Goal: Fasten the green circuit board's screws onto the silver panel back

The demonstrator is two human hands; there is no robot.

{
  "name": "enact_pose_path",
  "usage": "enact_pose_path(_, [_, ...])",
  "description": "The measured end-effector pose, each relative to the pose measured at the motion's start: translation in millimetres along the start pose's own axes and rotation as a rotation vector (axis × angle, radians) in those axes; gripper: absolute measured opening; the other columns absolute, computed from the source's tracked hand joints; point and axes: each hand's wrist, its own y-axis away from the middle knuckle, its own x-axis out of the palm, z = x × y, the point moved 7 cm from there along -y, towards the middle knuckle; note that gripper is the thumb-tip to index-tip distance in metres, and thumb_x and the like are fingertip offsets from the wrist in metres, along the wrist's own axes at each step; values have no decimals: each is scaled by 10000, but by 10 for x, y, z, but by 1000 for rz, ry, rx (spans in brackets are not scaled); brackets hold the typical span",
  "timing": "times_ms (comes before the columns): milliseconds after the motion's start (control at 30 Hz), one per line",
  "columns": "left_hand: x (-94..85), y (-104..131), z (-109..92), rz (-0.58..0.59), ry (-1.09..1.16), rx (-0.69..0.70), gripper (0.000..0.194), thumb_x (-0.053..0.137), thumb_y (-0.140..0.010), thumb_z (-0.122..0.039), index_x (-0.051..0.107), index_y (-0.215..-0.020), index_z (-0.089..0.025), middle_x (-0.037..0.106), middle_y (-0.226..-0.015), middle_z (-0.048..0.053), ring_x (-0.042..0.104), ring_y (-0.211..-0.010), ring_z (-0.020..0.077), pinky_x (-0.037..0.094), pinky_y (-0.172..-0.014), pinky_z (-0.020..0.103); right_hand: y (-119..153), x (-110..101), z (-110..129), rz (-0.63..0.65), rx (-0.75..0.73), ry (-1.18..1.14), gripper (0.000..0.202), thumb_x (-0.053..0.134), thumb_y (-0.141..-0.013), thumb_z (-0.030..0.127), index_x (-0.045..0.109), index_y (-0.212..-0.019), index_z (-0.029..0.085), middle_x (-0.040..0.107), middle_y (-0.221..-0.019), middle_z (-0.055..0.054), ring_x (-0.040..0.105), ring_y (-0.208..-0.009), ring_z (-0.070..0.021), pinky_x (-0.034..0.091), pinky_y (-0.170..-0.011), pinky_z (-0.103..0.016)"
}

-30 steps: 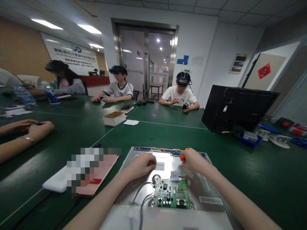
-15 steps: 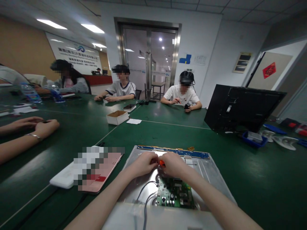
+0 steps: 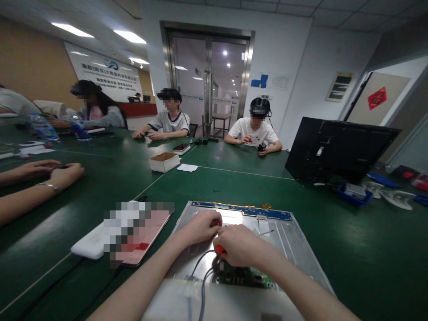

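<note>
A silver display panel (image 3: 294, 254) lies flat on the table before me, a narrow blue circuit strip (image 3: 240, 209) along its far edge. My right hand (image 3: 239, 245) is closed around a screwdriver (image 3: 220, 249); the orange handle end shows at its left, and the thin shaft sticks out to the right. Beside it, above the panel, my left hand (image 3: 205, 225) has its fingers curled together, and whatever they pinch is hidden. Under my right hand sits a green circuit board (image 3: 234, 275), partly covered. Dark cables (image 3: 203, 285) run over the panel to its left.
Left of the panel lie a white device (image 3: 88, 247) and a pink phone (image 3: 133, 256). Farther off stand an open white box (image 3: 164, 164) and a black monitor (image 3: 337, 149) beside a blue tray (image 3: 354, 195). A co-worker's hands (image 3: 65, 176) rest at left; several people sit around the table.
My right hand has moved down toward me and turned, now covering more of the green board, and the screwdriver went with it. My left hand has hardly moved.
</note>
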Motion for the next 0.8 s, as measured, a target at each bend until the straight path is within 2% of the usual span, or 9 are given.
enact_pose_path(233, [0, 0, 3, 11, -4, -22, 157, 521, -704, -132, 658, -771, -165, 628, -719, 14, 552, -685, 167, 357, -592, 223, -15, -8, 85, 11, 51, 48, 152, 596, -749, 178, 723, -833, 174, 719, -835, -91, 664, -751, -218, 445, -596, -277])
enact_pose_path(600, [35, -22, 42, 22, 1, -74, 106, 544, -724, -152, 647, -744, -168, 623, -716, 13, 549, -682, 165, 358, -589, 226, -82, 16, 305, 36, 82, 125, 195, 541, -858, 140, 733, -851, 111, 714, -797, -169, 691, -769, -244, 504, -591, -299])
enact_pose_path(800, [36, -19, 36, 27, -11, -66, 93, 545, -733, -154, 637, -744, -166, 618, -711, 14, 542, -676, 166, 353, -587, 230, -106, -8, 344, 66, 65, 134, 187, 549, -866, 123, 734, -851, 101, 714, -773, -171, 695, -771, -234, 512, -617, -297])
